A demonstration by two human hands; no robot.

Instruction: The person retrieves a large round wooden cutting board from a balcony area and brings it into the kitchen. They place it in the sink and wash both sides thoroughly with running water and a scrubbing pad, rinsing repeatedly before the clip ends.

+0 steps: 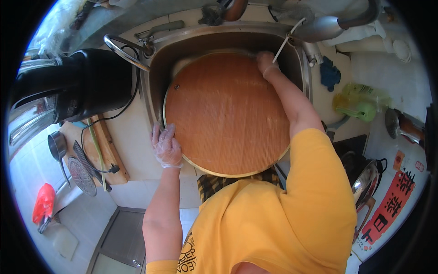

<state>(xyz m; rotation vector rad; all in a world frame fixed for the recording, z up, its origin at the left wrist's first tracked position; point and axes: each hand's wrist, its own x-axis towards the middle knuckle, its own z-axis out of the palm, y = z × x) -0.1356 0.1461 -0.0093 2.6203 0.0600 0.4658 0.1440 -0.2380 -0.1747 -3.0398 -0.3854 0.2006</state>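
Observation:
A large round wooden board (227,113), with a pale rim and a small metal ring near its left edge, rests partly in the steel sink (304,82). Its near edge reaches past the sink's front towards my body. My left hand (166,145), in a clear plastic glove, holds the board's lower left rim. At the far right rim is my right hand (267,63), also gloved, with its fingers curled. Those fingertips are hidden, so I cannot tell whether they grip the rim or something small.
A curved chrome faucet (126,51) leans over the sink's left corner. A black appliance (99,85) with a trailing cord stands at left, above a wooden cutting board (106,147). On the right are a blue cloth (330,73), a yellow-green bottle (362,99) and a lidded pan (368,181).

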